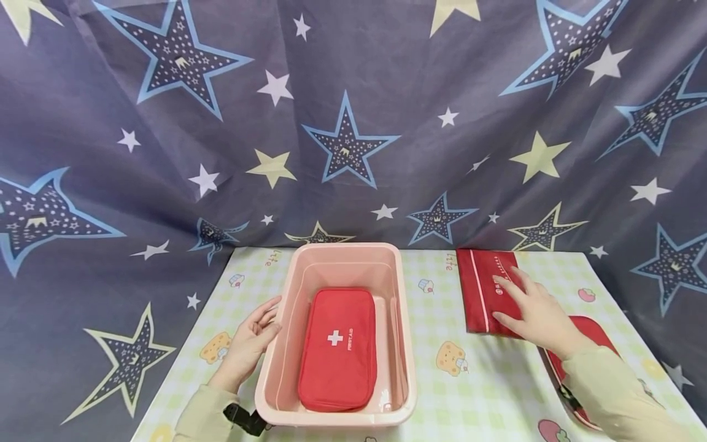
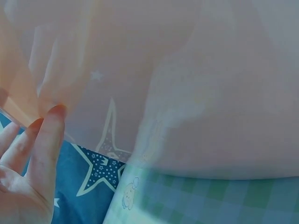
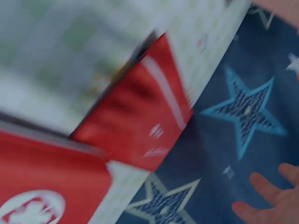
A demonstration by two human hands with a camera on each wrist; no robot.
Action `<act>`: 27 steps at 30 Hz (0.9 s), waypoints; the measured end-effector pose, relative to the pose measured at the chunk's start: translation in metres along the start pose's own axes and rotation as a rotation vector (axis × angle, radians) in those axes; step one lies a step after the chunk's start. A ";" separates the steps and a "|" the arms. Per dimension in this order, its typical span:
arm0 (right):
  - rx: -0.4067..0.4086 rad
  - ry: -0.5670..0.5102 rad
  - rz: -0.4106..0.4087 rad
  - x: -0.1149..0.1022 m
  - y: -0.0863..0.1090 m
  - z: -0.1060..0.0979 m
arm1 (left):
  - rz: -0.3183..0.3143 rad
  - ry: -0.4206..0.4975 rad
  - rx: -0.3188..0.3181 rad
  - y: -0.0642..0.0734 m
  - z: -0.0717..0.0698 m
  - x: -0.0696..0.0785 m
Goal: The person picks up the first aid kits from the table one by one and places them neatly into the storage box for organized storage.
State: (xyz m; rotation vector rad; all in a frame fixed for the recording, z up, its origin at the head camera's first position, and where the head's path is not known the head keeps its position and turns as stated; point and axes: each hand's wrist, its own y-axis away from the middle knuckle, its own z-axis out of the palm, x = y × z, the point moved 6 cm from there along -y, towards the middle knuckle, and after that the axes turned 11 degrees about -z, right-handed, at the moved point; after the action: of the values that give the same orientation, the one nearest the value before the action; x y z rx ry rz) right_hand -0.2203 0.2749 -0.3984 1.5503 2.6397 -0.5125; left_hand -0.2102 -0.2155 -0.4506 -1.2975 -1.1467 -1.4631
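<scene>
- Flat red pouch point(image 1: 479, 301), white stripe and lettering, at the table's point(image 1: 431, 405) back right.
- Right hand point(image 1: 536, 313) over it, fingers spread.
- Left hand point(image 1: 250, 339), fingers loosely extended, touches pink bin point(image 1: 407, 331).

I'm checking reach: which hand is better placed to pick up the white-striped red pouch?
Probably the right hand: it is over the striped pouch. The left hand is at the pink bin's left side, with the bin between it and that pouch.
</scene>
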 end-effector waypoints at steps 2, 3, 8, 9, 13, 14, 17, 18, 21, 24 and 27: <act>-0.022 -0.010 0.027 0.012 0.009 -0.001 | 0.000 0.001 -0.001 0.001 0.000 -0.001; -0.032 -0.010 0.036 0.018 0.014 -0.001 | 0.002 0.000 -0.001 0.001 0.000 -0.001; -0.021 0.013 0.036 0.043 0.032 -0.002 | 0.009 -0.007 -0.002 0.000 -0.001 -0.001; -0.023 0.027 0.034 0.047 0.035 -0.001 | 0.009 -0.008 -0.001 0.000 -0.001 -0.001; -0.047 0.065 0.061 0.062 0.048 0.002 | 0.003 -0.009 -0.003 -0.001 -0.001 -0.002; -0.063 0.071 0.076 0.065 0.051 0.003 | 0.003 -0.007 -0.004 -0.001 -0.001 -0.002; -0.123 0.067 0.129 0.075 0.060 0.007 | 0.007 -0.003 -0.006 -0.001 -0.001 -0.003; -0.138 0.064 0.141 0.079 0.063 0.009 | 0.008 -0.001 -0.004 -0.001 -0.001 -0.003; -0.172 0.052 0.171 0.090 0.073 0.013 | 0.011 -0.002 -0.002 -0.001 -0.002 -0.003; -0.207 0.018 0.205 0.102 0.086 0.018 | 0.007 -0.006 0.003 -0.001 -0.002 -0.003; -0.243 -0.011 0.225 0.114 0.100 0.023 | 0.004 -0.007 0.007 -0.001 -0.001 -0.003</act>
State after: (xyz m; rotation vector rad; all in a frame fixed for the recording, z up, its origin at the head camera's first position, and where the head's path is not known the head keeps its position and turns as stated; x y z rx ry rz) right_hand -0.1952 0.4085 -0.4686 1.7259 2.3692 -0.1799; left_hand -0.2107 -0.2164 -0.4536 -1.3008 -1.1524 -1.4511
